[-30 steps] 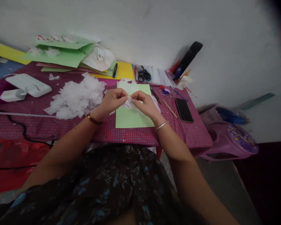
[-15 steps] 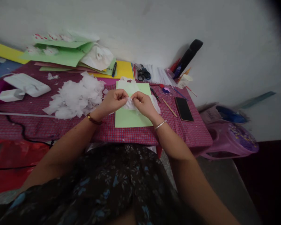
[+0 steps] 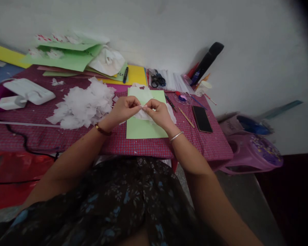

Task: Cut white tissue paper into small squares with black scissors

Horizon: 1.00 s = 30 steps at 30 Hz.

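My left hand and my right hand meet tip to tip, thumbs and forefingers pinched on a small bit of white tissue paper. Most of that bit is hidden by the fingers. Below them lies a light green sheet with more thin white paper on its upper part, some of it sticking out past the right edge. To the left of my left hand is a heap of torn white tissue pieces.
Right of the sheet lie a black pen, a wooden stick and a phone. Scissors and a marker lie behind. Stacked green papers lean by the wall. A white device sits at left.
The fingertips of both hands have come slightly closer together, and less of the small white bit shows between them. Everything else on the table stays put.
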Each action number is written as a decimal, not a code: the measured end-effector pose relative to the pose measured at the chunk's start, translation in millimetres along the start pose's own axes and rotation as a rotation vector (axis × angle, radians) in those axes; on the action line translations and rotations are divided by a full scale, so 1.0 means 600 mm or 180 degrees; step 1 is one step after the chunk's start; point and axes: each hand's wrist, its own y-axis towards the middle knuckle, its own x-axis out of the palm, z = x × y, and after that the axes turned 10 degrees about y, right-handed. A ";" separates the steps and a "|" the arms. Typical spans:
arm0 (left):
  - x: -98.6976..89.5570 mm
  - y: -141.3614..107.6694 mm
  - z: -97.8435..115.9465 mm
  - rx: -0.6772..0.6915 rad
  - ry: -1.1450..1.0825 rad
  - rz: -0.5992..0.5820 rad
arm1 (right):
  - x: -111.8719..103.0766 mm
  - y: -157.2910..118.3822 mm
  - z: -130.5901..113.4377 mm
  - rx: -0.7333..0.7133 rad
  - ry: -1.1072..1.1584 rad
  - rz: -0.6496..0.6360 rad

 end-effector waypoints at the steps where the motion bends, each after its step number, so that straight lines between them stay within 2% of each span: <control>1: 0.000 0.000 0.000 0.0004 0.0011 -0.0005 | 0.000 0.000 0.001 -0.0009 0.0016 0.0003; 5: 0.001 0.001 -0.003 -0.0047 0.0035 0.0034 | 0.001 0.001 0.002 -0.0048 0.0052 0.0040; 8: 0.002 0.002 -0.004 -0.0099 0.0043 0.0110 | 0.004 -0.001 0.004 -0.0246 -0.0187 0.0172; 10: 0.002 0.002 0.000 0.0006 0.0278 0.0411 | 0.005 -0.002 0.006 -0.0486 -0.0487 0.0353; 13: 0.005 -0.006 0.015 0.0383 0.0892 0.1166 | 0.004 -0.003 0.009 -0.0860 -0.0959 0.0601; 14: 0.007 -0.010 0.022 0.0431 0.0921 0.1258 | 0.003 -0.003 0.010 -0.0958 -0.1105 0.0651; 16: 0.014 -0.018 0.035 0.0266 0.0474 0.0910 | 0.003 -0.003 0.010 -0.1096 -0.1363 0.0701; 18: 0.023 -0.024 0.043 -0.0141 -0.0378 0.0254 | 0.003 -0.004 0.009 -0.1160 -0.1547 0.0694; 20: 0.030 -0.026 0.045 -0.0533 -0.1125 -0.0149 | 0.005 -0.006 0.007 -0.1175 -0.1657 0.0661; 22: 0.035 -0.025 0.042 -0.0801 -0.1547 -0.0151 | 0.008 -0.008 0.005 -0.1196 -0.1721 0.0633; 25: 0.036 -0.019 0.034 -0.1008 -0.1709 0.0009 | 0.012 -0.010 0.005 -0.1261 -0.1760 0.0587; 30: 0.033 -0.014 0.031 -0.1038 -0.1684 0.0082 | 0.015 -0.010 0.007 -0.1238 -0.1724 0.0573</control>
